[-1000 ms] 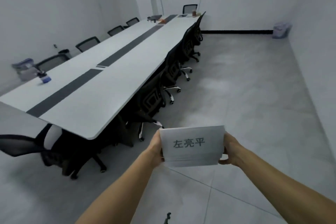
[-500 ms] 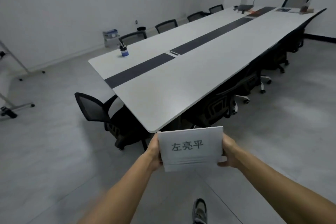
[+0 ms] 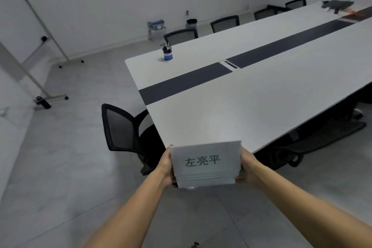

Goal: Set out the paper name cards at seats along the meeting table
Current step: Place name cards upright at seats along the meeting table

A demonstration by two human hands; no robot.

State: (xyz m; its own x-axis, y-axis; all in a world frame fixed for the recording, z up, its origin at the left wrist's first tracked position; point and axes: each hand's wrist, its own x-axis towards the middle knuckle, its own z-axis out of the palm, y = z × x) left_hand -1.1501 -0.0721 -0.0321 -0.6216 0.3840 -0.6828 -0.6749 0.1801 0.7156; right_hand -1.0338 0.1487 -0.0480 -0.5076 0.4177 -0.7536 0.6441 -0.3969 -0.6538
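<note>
A stack of white paper name cards is carried in the air at the near corner of the long white tabletop with a dark centre strip, and does not rest on it. The left hand clasps the stack's left edge and the right hand its right edge. Each grip is closed on the stack, though the fingers behind it are hidden. The front card faces the person with its printed characters upright, probably so the name can be read before a seat is chosen. Holding both sides likely keeps the loose cards squared. Layered edges show along the bottom, but how many cards there are cannot be told.

None of the cards appears set out yet. A black mesh-backed office chair stands at the near left end and looks the likeliest first seat. Toward the far left corner, a blue cylindrical pen cup stands upright and holds dark pens. A dark round bin sits by the far wall, its contents unseen.
</note>
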